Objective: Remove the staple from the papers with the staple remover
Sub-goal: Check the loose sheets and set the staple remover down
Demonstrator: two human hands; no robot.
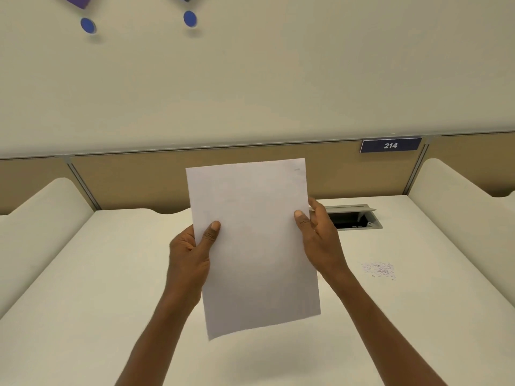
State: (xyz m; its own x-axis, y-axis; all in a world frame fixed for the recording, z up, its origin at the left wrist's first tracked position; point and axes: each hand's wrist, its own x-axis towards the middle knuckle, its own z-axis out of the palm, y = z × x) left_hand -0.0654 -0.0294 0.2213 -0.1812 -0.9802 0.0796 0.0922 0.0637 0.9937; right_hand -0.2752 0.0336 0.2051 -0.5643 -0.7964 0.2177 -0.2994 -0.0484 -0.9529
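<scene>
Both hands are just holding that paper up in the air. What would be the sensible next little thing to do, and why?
Probably lay the papers flat on the desk. The left hand and right hand both grip the sides, so neither is free, a small mark near the top right corner may be the staple, and no staple remover is in view.

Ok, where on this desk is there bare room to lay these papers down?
Bare desk lies left of the left hand, up to the side divider. Right of the right hand, the staple pile and cable hatch crowd it.
</scene>
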